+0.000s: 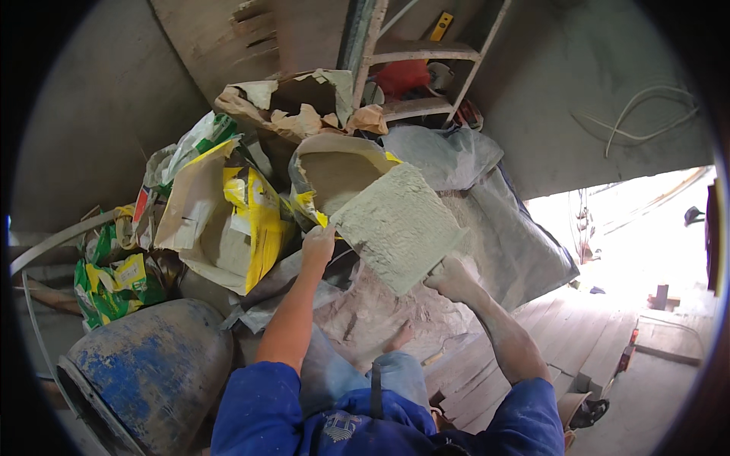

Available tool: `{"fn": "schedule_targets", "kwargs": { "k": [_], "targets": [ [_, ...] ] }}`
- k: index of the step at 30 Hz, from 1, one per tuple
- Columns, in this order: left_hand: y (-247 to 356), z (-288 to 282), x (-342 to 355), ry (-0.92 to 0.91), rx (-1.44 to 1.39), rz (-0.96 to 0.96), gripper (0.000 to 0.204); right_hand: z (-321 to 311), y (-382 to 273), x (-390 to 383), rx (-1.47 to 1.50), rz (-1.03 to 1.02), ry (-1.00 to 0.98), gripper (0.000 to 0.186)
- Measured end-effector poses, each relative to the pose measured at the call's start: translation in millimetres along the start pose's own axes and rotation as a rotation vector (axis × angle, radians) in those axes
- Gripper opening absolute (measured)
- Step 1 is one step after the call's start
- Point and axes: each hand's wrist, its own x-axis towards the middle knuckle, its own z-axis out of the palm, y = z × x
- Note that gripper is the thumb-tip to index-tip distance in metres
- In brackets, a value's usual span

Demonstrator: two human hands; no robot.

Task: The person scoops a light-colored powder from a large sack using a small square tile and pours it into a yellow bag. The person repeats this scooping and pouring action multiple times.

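Note:
A flat, square, pale grey-green slab with a rough, ridged face is held out in front of me at a tilt. Its exact kind I cannot make out. My left hand is closed on its left corner. Near the lower right edge, my right hand also grips it, fingers curled under and partly hidden. Just behind the slab stands an open sack with yellow edges. Beneath lies a heap of pale powder on sheeting.
Open yellow-and-white bags and a torn paper sack stand left and behind. A blue, worn mixer drum sits at lower left. At the back leans a ladder. Grey plastic sheeting and wooden planks lie to the right.

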Motion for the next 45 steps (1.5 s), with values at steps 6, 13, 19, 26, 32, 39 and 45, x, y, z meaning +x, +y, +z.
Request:
{"fn": "schedule_targets", "kwargs": {
  "k": [6, 13, 19, 26, 32, 39, 45],
  "targets": [
    [-16, 6, -6, 0.054, -0.067, 0.105, 0.007, -1, -40, 65, -0.078, 0.137, -0.135, 0.044],
    [0, -10, -23, 0.187, 0.099, 0.410, 0.013, -3, -77, 147, -0.355, 0.283, -0.268, 0.037],
    [23, -23, -17, 0.183, 0.166, 0.437, 0.010, -11, -142, 191, -0.760, 0.197, -0.438, 0.033],
    [31, -32, 37, 0.209, 0.319, 0.526, 0.010, -81, -187, 177, -0.723, 0.495, -0.434, 0.041],
    [28, -39, 23, 0.045, 0.082, 0.375, 0.013, -127, -136, 92, -0.542, 0.399, -0.377, 0.026],
    [87, -67, -68, 0.281, -0.237, 0.185, 0.017, -61, 20, -14, 0.305, -0.115, -0.152, 0.030],
    [127, -70, -76, 0.200, -0.214, 0.429, 0.024, 11, 74, -43, 0.800, 0.176, 0.105, 0.024]
  ]
}}
